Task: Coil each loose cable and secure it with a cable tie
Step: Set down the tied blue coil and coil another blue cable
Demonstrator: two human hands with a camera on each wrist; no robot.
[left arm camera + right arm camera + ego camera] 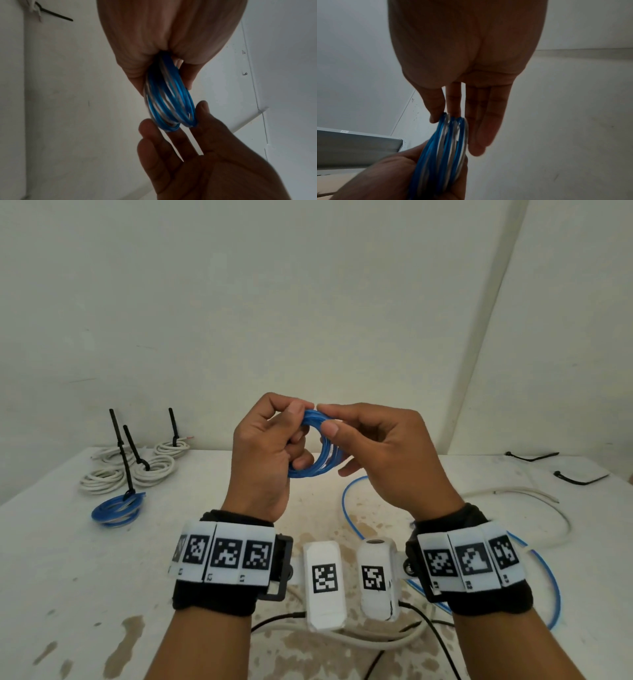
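A small coil of blue and clear cable (317,445) is held up above the table between both hands. My left hand (274,440) has its fingers curled through the coil (169,93) and grips its left side. My right hand (346,426) pinches the coil's top right between thumb and forefinger, the other fingers loosely stretched out. The right wrist view shows that pinch on the coil (447,142). A loose blue tail (349,508) runs from under the coil down onto the table.
Three tied white coils (130,467) and a tied blue coil (116,508) with upright black ties lie at the back left. Two loose black cable ties (531,456) (579,477) lie at the back right. A loose white cable (534,501) curves across the right side.
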